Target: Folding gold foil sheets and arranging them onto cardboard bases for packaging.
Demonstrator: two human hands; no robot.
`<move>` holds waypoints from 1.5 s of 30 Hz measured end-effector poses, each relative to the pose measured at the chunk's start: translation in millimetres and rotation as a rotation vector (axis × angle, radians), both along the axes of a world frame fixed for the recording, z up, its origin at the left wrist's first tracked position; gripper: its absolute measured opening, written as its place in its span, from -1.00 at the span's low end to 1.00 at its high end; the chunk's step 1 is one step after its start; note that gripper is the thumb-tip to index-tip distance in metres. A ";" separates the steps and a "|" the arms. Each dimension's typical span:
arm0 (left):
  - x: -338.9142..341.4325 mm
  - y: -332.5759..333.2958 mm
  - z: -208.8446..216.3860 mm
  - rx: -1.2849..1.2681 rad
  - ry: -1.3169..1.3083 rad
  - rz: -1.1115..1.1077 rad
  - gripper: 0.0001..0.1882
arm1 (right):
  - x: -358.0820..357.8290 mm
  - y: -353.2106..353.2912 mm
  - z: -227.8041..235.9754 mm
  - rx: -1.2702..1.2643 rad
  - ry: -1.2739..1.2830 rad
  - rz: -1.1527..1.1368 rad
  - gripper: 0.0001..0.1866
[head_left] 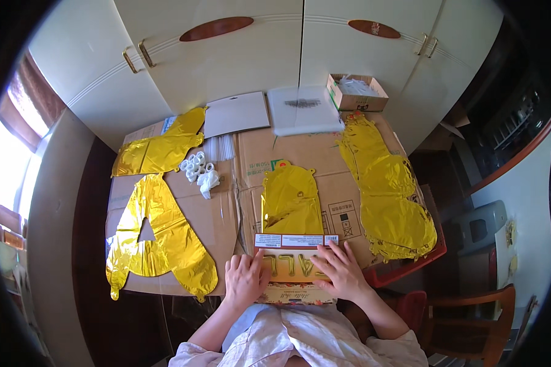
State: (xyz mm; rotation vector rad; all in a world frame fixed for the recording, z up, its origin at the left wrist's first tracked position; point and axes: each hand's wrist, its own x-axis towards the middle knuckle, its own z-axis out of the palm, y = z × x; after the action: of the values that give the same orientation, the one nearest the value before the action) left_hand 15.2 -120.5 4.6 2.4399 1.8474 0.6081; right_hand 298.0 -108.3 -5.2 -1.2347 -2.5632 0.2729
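Note:
A printed package (pixel 294 264) with gold letter pictures and a fall-leaf pattern lies at the table's near edge, right in front of me. Along its far side runs a strip with small print and a barcode. My left hand (pixel 245 278) has its fingers bent around the package's left edge. Fingers spread, my right hand (pixel 341 274) rests on the package's right part. Just beyond it lies a flat gold foil balloon (pixel 292 199), its near end covered by the package. To the left is a gold A-shaped foil balloon (pixel 159 229).
More gold foil balloons lie at the far left (pixel 159 150) and in a right-hand stack (pixel 386 189). White rings (pixel 196 168), a white card (pixel 236 114), clear plastic bags (pixel 303 110) and a small open box (pixel 356 101) sit farther back. A wooden chair (pixel 471 324) stands at right.

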 end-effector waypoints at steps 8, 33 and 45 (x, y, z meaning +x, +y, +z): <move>7.6 18.0 2.0 0.035 0.005 0.008 -0.50 | -6.6 18.6 -1.8 0.053 -0.034 -0.041 -0.39; 25.2 51.4 2.1 -0.110 0.112 -0.232 -0.25 | -23.5 104.4 9.6 -0.246 0.455 -0.134 -0.48; 24.5 51.8 -1.2 -0.122 0.094 -0.240 -0.25 | -53.7 197.0 -0.4 -0.483 0.679 -0.496 -0.16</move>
State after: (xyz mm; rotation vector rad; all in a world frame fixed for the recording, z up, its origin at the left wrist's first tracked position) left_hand 39.7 -68.7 3.4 2.5921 1.5341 0.3618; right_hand 244.3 88.7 -5.6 -1.5422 -1.6040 1.0303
